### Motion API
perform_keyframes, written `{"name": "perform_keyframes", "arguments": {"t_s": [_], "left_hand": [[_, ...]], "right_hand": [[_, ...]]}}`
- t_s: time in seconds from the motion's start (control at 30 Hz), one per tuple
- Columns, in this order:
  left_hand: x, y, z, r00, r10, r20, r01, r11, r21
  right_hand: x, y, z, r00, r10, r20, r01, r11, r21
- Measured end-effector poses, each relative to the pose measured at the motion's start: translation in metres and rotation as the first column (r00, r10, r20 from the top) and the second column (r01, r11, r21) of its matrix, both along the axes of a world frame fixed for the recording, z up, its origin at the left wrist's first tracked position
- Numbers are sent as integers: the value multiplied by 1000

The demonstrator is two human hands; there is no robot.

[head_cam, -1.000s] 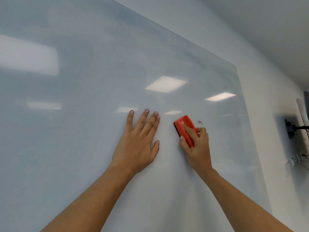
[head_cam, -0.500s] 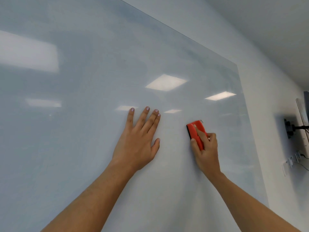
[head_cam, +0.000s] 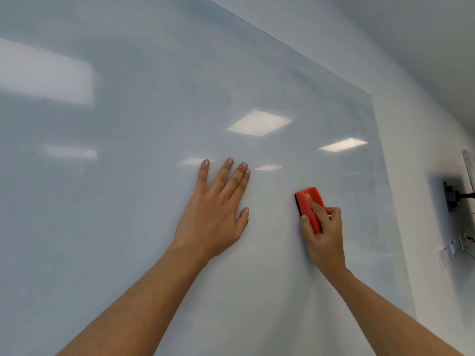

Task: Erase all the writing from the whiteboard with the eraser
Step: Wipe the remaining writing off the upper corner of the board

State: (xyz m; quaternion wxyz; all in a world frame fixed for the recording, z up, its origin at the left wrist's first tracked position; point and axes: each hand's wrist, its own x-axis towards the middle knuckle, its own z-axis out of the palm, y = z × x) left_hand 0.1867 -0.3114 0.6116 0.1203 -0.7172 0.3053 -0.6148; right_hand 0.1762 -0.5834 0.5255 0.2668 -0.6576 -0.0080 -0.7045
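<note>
A large glossy whiteboard point(head_cam: 128, 201) fills most of the view, with ceiling lights reflected in it. I see no writing on its visible surface. My left hand point(head_cam: 216, 209) lies flat against the board with fingers straight and spread. To its right, my right hand point(head_cam: 323, 235) grips a red eraser point(head_cam: 307, 201) with a dark pad and presses it against the board, index finger lying along its back.
The board's right edge point(head_cam: 385, 201) meets a white wall. On that wall at the far right hang a black bracket point(head_cam: 452, 196) and some small white fittings point(head_cam: 457, 246).
My right hand slid the eraser rightward over a small dark mark beside it; that mark no longer shows. My left hand stayed flat in place.
</note>
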Motion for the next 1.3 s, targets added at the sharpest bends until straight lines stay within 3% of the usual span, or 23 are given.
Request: {"name": "perform_keyframes", "arguments": {"t_s": [0.13, 0.2, 0.27, 0.33, 0.4, 0.47, 0.53, 0.63, 0.7, 0.77, 0.83, 0.93, 1.0, 1.13, 1.2, 1.3], "left_hand": [[0, 0, -1, 1000, -12, 3, 12, 1000, -3], [1, -1, 0, 1000, -12, 5, 12, 1000, -3], [0, -1, 1, 1000, -13, 0, 13, 1000, 1], [1, -1, 1, 1000, -8, 0, 8, 1000, 4], [1, 0, 1, 1000, 4, 4, -4, 1000, 5], [2, -1, 0, 1000, 15, 17, -15, 1000, 4], [2, -1, -1, 1000, 21, 12, -21, 1000, 6], [2, -1, -1, 1000, 22, 2, -22, 1000, 4], [1, 1, -3, 1000, 9, -19, -9, 1000, 2], [0, 7, -11, 999, -7, -36, 7, 1000, 4], [-2, 17, -26, 999, -12, -38, 13, 1000, 21], [-6, 43, -51, 998, -34, -46, 36, 998, 42], [-10, 62, -62, 999, -33, -34, 35, 998, 60], [-17, 107, -68, 1000, 4, -25, -4, 1000, 6], [-22, 129, -67, 999, 38, -33, -39, 998, -41], [-29, 159, -73, 995, 89, -44, -94, 987, -132]], "right_hand": [[7, -13, 25, 999, -35, -39, 47, 924, 380], [10, -4, 45, 998, -45, -50, 63, 883, 465], [8, 18, 51, 999, -36, -2, 34, 927, 375], [2, 46, 36, 998, -1, 65, -9, 988, 151], [-4, 61, 4, 999, 10, 50, -7, 997, -75], [-8, 56, -27, 1000, -11, -2, 10, 982, -187], [-10, 48, -45, 1000, -5, -28, 2, 993, -119], [-4, 61, -35, 1000, 9, 7, -10, 974, 228], [-3, 80, -24, 999, -42, -18, 46, 933, 357], [-9, 99, -28, 1000, -9, -26, 15, 967, 254], [-20, 109, -45, 997, 52, -58, -50, 998, 22], [-29, 106, -68, 992, 4, -128, -35, 970, -239], [-32, 107, -69, 993, 28, -116, -53, 974, -221], [-25, 160, -38, 994, 106, -28, -104, 992, 76], [-26, 198, -23, 996, 92, -5, -91, 996, 13], [-32, 240, -24, 998, 53, -25, -57, 974, -221]]}}
